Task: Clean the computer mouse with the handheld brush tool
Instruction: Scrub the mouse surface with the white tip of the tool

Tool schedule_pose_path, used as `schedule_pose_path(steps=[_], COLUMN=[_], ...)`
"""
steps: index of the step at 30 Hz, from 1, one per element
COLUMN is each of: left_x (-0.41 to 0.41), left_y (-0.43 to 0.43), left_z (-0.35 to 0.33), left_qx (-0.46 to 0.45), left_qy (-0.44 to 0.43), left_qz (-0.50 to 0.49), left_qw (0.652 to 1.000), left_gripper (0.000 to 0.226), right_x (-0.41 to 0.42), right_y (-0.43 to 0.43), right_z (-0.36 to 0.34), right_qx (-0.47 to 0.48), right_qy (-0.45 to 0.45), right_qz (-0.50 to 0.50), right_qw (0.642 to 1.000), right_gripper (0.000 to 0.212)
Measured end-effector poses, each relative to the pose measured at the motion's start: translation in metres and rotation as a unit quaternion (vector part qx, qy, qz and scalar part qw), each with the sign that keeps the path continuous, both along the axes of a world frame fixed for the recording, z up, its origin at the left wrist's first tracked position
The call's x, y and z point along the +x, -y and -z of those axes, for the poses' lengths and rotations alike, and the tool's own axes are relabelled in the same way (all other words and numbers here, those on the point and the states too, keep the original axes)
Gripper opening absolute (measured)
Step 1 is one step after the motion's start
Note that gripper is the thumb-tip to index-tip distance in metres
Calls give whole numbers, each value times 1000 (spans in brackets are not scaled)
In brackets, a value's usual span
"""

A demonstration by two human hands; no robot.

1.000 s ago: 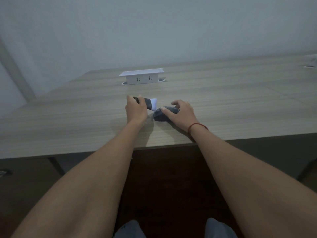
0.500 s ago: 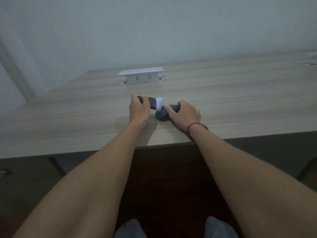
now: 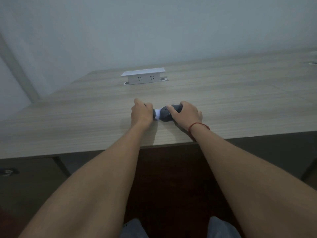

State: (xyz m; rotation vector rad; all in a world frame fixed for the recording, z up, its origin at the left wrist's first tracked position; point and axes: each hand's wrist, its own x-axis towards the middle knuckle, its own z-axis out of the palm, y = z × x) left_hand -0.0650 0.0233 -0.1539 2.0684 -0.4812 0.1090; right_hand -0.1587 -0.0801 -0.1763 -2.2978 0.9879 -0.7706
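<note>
Head view: mouse (image 3: pixel 166 115) near table edge (image 3: pixel 85 152)

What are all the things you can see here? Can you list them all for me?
computer mouse: one, dark grey, on the table near its front edge, under the right hand
brush tool: one, dark handle with a white tip, in the left hand, tip against the mouse's left side
socket box: one, white, standing up from the table farther back, two outlets facing the person
table: one, light wood grain, filling the middle of the view
wall: pale grey, behind the table
red string: one, around the right wrist
left hand: one, closed around the brush
right hand: one, steadying the mouse
knees: two, grey trousers, at the bottom edge
</note>
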Motion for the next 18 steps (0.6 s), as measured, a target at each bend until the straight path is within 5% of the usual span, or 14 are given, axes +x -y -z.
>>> schedule_pose_path(steps=[12, 18], left_x=[10, 5], left_y=[-2, 3], left_z=[-9, -17], left_qx=[-40, -112], left_qy=[29, 51], left_qz=[1, 7], left_qw=[999, 992], left_gripper=[17, 14], right_x=[-3, -2], right_y=[0, -4], right_z=[-4, 0], right_qx=[22, -18], right_qy=[-4, -18], right_qz=[-47, 12], right_qw=[999, 1000], right_gripper=[57, 91])
